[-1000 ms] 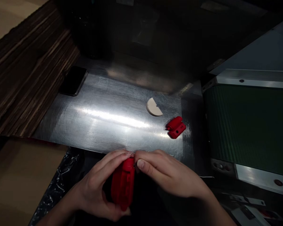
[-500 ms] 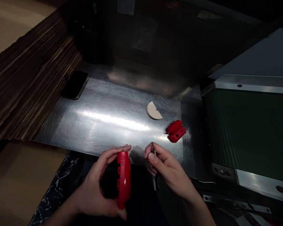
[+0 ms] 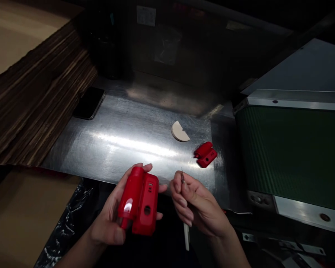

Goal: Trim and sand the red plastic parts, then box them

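My left hand (image 3: 107, 219) is wrapped round a red plastic housing (image 3: 145, 204), which has a rounded cylinder along one side and a flat face with a round hole and small slots. In my right hand (image 3: 199, 199), a slim craft knife (image 3: 186, 236) is pinched, its thin pointed tip up past the fingertips and its pale handle hanging below the palm. The two hands are apart, with the knife not touching the housing. A similar red plastic part (image 3: 206, 154) lies on the metal table beyond my right hand.
A cream half-disc (image 3: 180, 132) rests on the metal table (image 3: 114, 126). A phone (image 3: 89, 103) lies by the stacked brown cardboard (image 3: 39, 89) at left. To the right stands a green conveyor belt (image 3: 290, 152) with metal side rails. A dark panel (image 3: 201, 56) rises behind.
My left hand has turned the red housing from edge-on so its slotted face now shows. The knife has shifted in my right hand, its tip now standing clearer of the fingers.
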A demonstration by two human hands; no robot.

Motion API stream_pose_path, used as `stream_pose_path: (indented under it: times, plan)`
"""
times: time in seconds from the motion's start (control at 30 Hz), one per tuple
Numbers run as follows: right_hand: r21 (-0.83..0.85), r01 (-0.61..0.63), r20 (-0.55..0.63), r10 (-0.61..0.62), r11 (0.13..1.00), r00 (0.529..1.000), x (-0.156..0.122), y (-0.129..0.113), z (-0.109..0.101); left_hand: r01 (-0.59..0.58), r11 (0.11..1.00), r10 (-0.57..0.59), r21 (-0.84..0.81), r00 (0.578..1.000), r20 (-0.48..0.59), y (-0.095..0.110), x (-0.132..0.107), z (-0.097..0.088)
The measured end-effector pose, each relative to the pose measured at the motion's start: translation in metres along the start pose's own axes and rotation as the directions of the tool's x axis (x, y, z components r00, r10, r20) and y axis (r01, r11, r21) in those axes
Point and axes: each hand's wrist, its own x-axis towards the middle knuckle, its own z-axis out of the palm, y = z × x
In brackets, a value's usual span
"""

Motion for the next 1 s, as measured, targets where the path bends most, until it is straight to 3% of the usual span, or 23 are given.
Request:
stream_pose_path:
  times: [0.03, 0.07, 0.13, 0.17, 0.2, 0.23, 0.33, 0.43, 0.53, 0.63, 0.77, 0.87, 0.93, 1.0]
  plan:
    - [-0.177, 0.001, -0.069, -0.013, 0.984, 0.997, 0.002, 0.000, -0.003, 0.006, 0.998, -0.005, -0.067, 1.000, 0.014, 0.000, 0.001, -0.003]
    - [-0.411, -0.011, -0.150, -0.056, 0.912, 0.987, 0.004, 0.001, -0.007, 0.017, 0.989, -0.013, -0.148, 1.000, 0.025, -0.001, 0.002, -0.005]
    - [-0.818, -0.102, -0.261, -0.207, 0.565, 0.943, 0.013, 0.005, -0.015, 0.022, 0.954, -0.017, -0.299, 1.000, 0.020, -0.001, 0.003, -0.009]
    - [-0.913, -0.157, -0.271, -0.274, 0.375, 0.923, 0.018, 0.008, -0.018, 0.014, 0.934, -0.012, -0.358, 1.000, 0.008, -0.001, 0.004, -0.011]
    - [-0.953, -0.197, -0.265, -0.315, 0.230, 0.912, 0.024, 0.010, -0.020, -0.002, 0.914, -0.001, -0.406, 1.000, -0.007, -0.002, 0.004, -0.013]
    - [-0.966, -0.216, -0.251, -0.330, 0.141, 0.910, 0.030, 0.012, -0.021, -0.020, 0.898, 0.013, -0.439, 1.000, -0.019, -0.002, 0.005, -0.015]
    - [-0.976, -0.217, -0.211, -0.357, 0.023, 0.910, 0.050, 0.005, -0.023, -0.029, 0.891, 0.018, -0.454, 0.999, -0.029, -0.003, 0.006, -0.024]
    - [-0.940, -0.332, -0.258, -0.467, -0.082, 0.846, 0.078, -0.020, -0.031, -0.002, 0.906, -0.024, -0.423, 0.998, -0.055, -0.003, 0.007, -0.032]
    - [-0.867, -0.484, -0.353, -0.539, -0.119, 0.764, 0.111, -0.045, -0.048, -0.033, 0.914, -0.001, -0.403, 0.996, -0.085, -0.002, 0.007, -0.035]
    - [-0.839, -0.524, -0.378, -0.537, -0.146, 0.754, 0.132, -0.054, -0.061, -0.051, 0.911, 0.007, -0.408, 0.994, -0.107, -0.002, 0.005, -0.035]
    - [-0.846, -0.522, -0.393, -0.537, -0.106, 0.747, 0.116, -0.046, -0.044, -0.104, 0.922, 0.034, -0.372, 0.981, -0.191, -0.007, 0.004, -0.035]
    - [-0.911, -0.411, -0.357, -0.451, -0.026, 0.818, 0.077, -0.027, -0.007, -0.164, 0.938, 0.064, -0.305, 0.948, -0.313, -0.011, 0.007, -0.034]
    - [-0.973, -0.192, -0.226, -0.361, 0.128, 0.905, 0.053, -0.012, 0.021, -0.195, 0.947, 0.083, -0.256, 0.917, -0.390, -0.012, 0.011, -0.032]
    - [-0.972, -0.013, -0.090, -0.323, 0.236, 0.942, 0.041, 0.003, 0.043, -0.214, 0.956, 0.108, -0.202, 0.893, -0.437, -0.012, 0.015, -0.029]
